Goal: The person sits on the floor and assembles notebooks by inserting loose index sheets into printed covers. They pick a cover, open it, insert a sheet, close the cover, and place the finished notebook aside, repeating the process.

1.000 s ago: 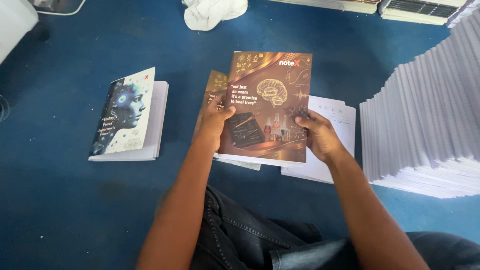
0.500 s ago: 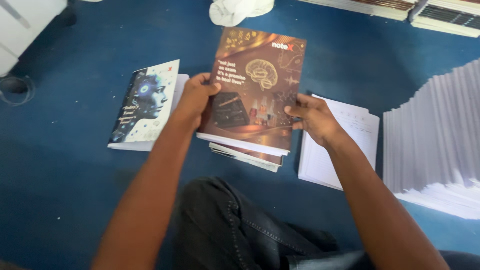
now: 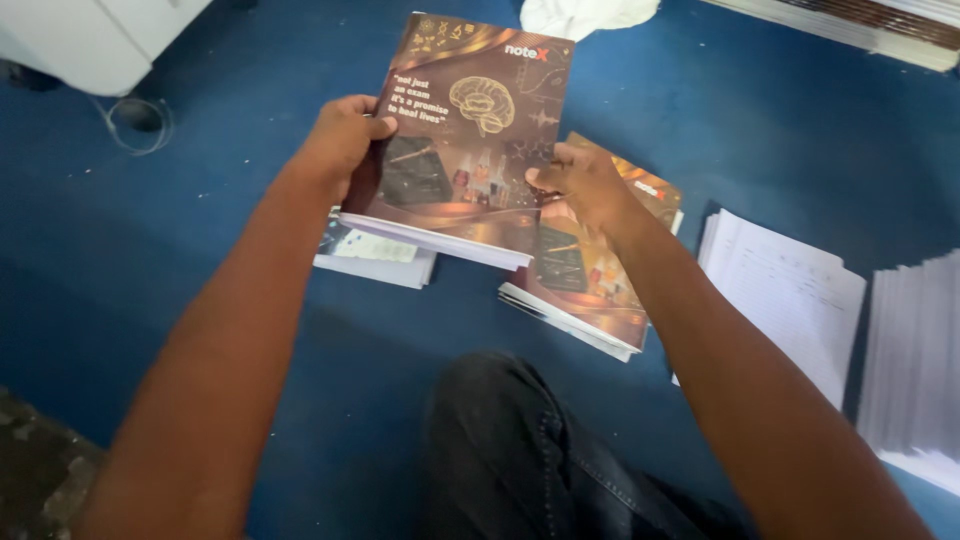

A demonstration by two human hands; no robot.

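Note:
Both hands hold up a brown notebook (image 3: 470, 130) with a brain drawing on its cover, lifted above the blue floor. My left hand (image 3: 340, 140) grips its left edge. My right hand (image 3: 580, 180) grips its right edge, thumb on the cover. Below it on the floor lies a small stack of matching brown notebooks (image 3: 590, 280), partly hidden by my right arm. A light-covered notebook (image 3: 375, 260) lies under the held one, mostly hidden.
Loose white printed sheets (image 3: 790, 290) lie to the right, with a tall stack of white pages (image 3: 915, 370) at the right edge. A white cloth (image 3: 585, 15) lies at the top. My dark-trousered knee (image 3: 520, 450) is at the bottom. A white object (image 3: 100, 35) stands top left.
The brown notebook has been lifted off its stack and carried leftward, over the light-covered notebook. The stack it came from is now uncovered. The view has shifted.

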